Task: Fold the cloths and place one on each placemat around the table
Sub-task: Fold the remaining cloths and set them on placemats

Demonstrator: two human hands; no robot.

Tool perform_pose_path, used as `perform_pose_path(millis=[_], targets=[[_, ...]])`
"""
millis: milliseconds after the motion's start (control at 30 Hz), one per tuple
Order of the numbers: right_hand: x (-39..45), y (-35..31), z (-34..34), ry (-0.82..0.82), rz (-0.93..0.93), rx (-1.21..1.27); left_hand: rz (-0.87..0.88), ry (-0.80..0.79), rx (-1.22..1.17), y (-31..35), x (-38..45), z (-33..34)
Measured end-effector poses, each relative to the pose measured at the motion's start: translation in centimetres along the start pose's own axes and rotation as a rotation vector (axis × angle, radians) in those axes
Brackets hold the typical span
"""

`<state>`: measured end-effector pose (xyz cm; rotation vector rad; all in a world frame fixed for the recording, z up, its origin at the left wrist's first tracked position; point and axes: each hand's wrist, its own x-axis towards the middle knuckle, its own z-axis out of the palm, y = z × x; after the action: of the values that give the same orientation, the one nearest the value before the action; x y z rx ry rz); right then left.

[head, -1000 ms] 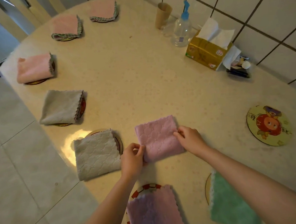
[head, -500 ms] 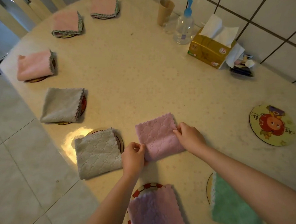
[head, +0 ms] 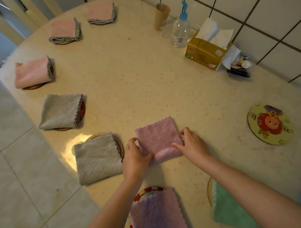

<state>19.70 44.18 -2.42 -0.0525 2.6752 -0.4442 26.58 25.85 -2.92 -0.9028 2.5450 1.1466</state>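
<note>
Now both hands, left hand [head: 133, 156] and right hand [head: 192, 144], pinch the folded pink cloth [head: 157, 139], which must go next onto the bare cartoon placemat [head: 270, 124].

We can't read any text outright: the gold tissue box [head: 206, 56] has small red and green marks too blurred to make out, the spray bottle [head: 179, 32] label is illegible, and the cartoon placemat [head: 268, 124] has characters we can't resolve.
</note>
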Motion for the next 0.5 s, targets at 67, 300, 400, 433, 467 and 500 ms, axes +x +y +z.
perform_pose_path(millis=[67,300,400,433,467,500], targets=[[-0.6,0.3,-0.4,0.04,0.046,0.033,0.109,0.012,0.203,0.2,0.5,-0.3],[-2.9,0.5,0.3,-0.133,0.427,0.592,0.39,-0.062,0.476,2.6,5.5,-1.8],[-3.4,-0.2,0.8,-0.248,0.645,0.974,0.367,-0.191,0.47,3.7,7.5,-1.9],[-3.5,-0.4,1.0,-0.231,0.675,1.028,0.366,-0.215,0.471,4.0,8.0,-1.9],[-3.4,-0.5,1.2,-0.209,0.693,1.076,0.37,-0.228,0.474,4.2,8.4,-1.9],[-3.3,-0.8,1.4,-0.189,0.703,1.11,0.369,-0.24,0.475,4.4,8.7,-1.9]])
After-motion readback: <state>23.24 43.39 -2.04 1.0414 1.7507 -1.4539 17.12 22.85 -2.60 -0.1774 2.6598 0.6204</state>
